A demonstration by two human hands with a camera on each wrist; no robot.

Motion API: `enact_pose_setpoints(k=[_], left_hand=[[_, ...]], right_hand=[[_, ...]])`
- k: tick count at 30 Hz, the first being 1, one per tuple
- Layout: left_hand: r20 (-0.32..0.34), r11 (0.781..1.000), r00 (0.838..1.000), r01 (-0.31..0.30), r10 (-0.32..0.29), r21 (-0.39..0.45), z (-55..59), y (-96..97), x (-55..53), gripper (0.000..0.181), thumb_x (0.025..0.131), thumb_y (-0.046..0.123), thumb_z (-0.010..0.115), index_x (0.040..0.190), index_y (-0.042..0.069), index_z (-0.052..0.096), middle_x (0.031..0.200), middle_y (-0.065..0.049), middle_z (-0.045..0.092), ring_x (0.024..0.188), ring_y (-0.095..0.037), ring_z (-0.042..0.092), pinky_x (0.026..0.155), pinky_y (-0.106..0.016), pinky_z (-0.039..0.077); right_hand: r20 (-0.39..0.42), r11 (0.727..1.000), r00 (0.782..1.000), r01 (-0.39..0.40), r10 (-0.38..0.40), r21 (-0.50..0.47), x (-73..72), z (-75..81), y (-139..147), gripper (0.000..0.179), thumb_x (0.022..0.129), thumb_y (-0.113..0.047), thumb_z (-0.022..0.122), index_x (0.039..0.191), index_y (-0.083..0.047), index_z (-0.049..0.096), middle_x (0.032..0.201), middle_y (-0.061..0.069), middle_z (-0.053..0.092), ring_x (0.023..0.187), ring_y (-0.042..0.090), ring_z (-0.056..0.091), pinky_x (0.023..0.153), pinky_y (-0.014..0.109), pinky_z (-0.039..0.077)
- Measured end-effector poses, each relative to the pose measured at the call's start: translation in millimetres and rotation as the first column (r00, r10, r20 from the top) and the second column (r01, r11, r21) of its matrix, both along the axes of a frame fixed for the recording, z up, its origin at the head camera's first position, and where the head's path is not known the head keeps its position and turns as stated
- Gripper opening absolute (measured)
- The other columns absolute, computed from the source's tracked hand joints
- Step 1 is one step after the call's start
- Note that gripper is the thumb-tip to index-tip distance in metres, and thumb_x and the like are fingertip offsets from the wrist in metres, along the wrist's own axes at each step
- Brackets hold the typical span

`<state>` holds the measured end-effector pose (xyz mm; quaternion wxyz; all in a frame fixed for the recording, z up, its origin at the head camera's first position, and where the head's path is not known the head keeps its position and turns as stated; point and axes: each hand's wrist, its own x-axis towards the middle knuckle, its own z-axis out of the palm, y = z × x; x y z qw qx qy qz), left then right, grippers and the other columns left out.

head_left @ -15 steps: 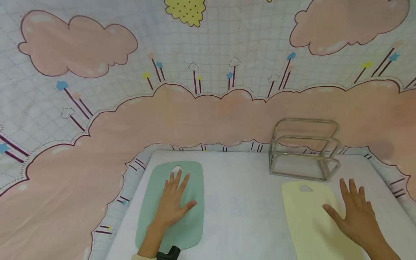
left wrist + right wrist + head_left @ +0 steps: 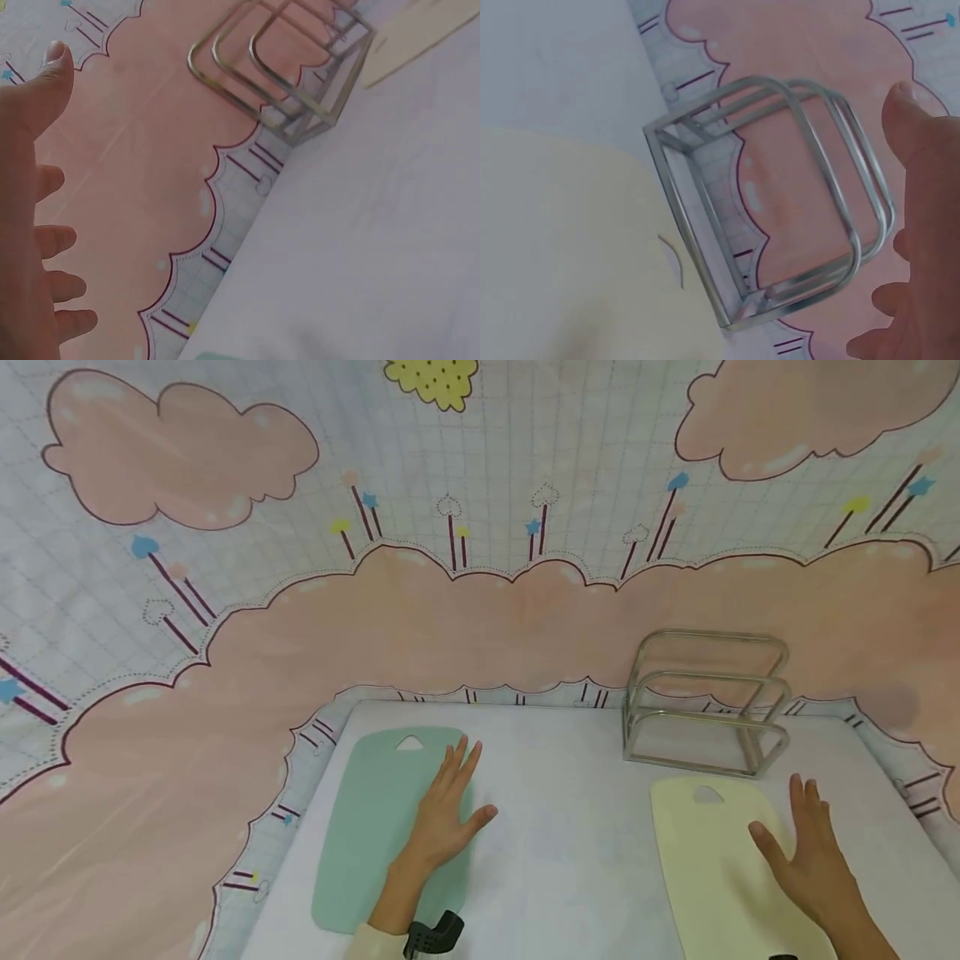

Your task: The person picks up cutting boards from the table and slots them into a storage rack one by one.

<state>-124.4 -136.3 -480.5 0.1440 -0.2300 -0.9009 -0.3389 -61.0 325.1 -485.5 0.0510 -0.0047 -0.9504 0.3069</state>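
Note:
A green cutting board (image 2: 375, 835) lies flat on the left of the white table. Over its right edge is my left hand (image 2: 442, 827), fingers extended and thumb spread, holding nothing. On the right lies a pale yellow cutting board (image 2: 705, 860) with a handle hole at its far end. My right hand (image 2: 813, 868) hovers above that board's right edge, fingers straight and thumb apart, with nothing in it. Behind the yellow board stands a metal rack (image 2: 705, 722) with several wire loops; the right wrist view shows the rack (image 2: 810, 135) near the right hand (image 2: 934, 225).
The white tabletop (image 2: 555, 827) spreads between the two boards. A cloth with pink clouds (image 2: 465, 627) hangs behind the table and runs along its sides. A dark band (image 2: 435, 935) is on the left wrist.
My left hand has moved right, from the middle of the green board to its right edge. The right hand has turned slightly, its fingers closer together. Boards and rack stay put.

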Motion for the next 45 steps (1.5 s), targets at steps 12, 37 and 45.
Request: enact_pose_setpoints(k=[12, 37, 45], left_hand=[[0.062, 0.982, 0.992, 0.096, -0.107, 0.162, 1.8, 50.4, -17.1, 0.087, 0.089, 0.073, 0.032, 0.154, 0.015, 0.022, 0.158, -0.005, 0.017, 0.144, -0.030, 0.011, 0.097, -0.070, 0.029], [0.112, 0.903, 0.945, 0.253, -0.308, 0.348, -19.5, 123.2, -39.9, 0.086, 0.093, 0.069, 0.030, 0.153, 0.008, 0.022, 0.158, -0.006, 0.018, 0.143, -0.024, 0.016, 0.108, -0.055, 0.025], [0.164, 0.885, 0.925, 0.259, -0.342, 0.386, -22.4, 141.7, -49.8, 0.086, 0.093, 0.069, 0.031, 0.154, 0.009, 0.018, 0.158, -0.005, 0.016, 0.143, -0.019, 0.015, 0.112, -0.049, 0.020]], right_hand=[[-0.122, 0.980, 0.992, 0.012, -0.037, -0.199, -8.2, -6.2, 1, 0.072, 0.103, -0.031, 0.039, 0.153, -0.016, -0.011, 0.156, 0.019, -0.013, 0.136, 0.052, -0.007, 0.100, 0.072, 0.000], [-0.063, 0.878, 0.996, 0.027, -0.065, -0.478, -32.3, -9.1, 3, 0.062, 0.106, -0.025, 0.027, 0.151, -0.026, -0.016, 0.158, 0.008, -0.015, 0.142, 0.034, -0.002, 0.111, 0.053, 0.001], [-0.100, 0.862, 0.994, -0.005, -0.052, -0.507, -41.9, -7.4, -1, 0.063, 0.106, -0.025, 0.028, 0.151, -0.025, -0.016, 0.157, 0.007, -0.016, 0.143, 0.031, -0.003, 0.112, 0.049, -0.001]])
